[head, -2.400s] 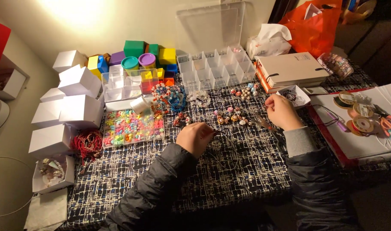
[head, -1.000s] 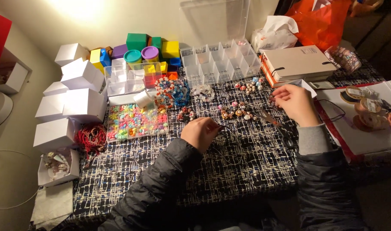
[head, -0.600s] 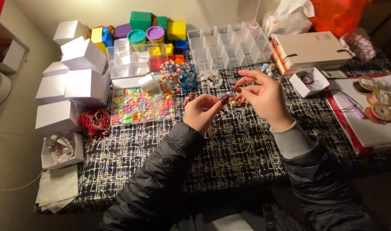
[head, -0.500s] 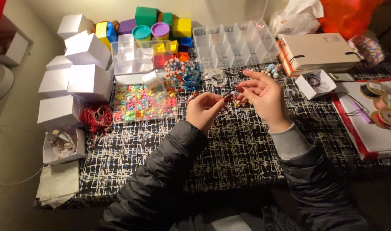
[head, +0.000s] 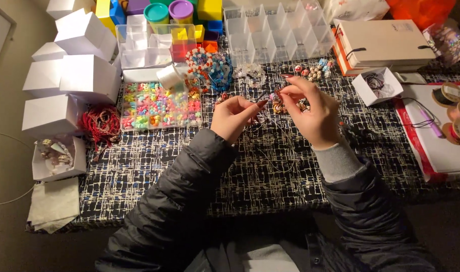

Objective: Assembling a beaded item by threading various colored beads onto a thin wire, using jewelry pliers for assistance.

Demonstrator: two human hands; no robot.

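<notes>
While both hands are hovering close together above the middle of the bench (head: 139,171), the left hand (head: 235,115) is pinching a thin dark cord (head: 260,95) between closed fingers, and the right hand (head: 310,108) is gripping a small bead (head: 277,95) at its fingertips, just beside the cord's end. Boxes and bead trays (head: 159,103) are crowding the far edge, while the patterned cloth nearer the body is lying open.

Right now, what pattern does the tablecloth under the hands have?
Black with an irregular white grid of broken lines, on the tablecloth, seen in the head view.
</notes>
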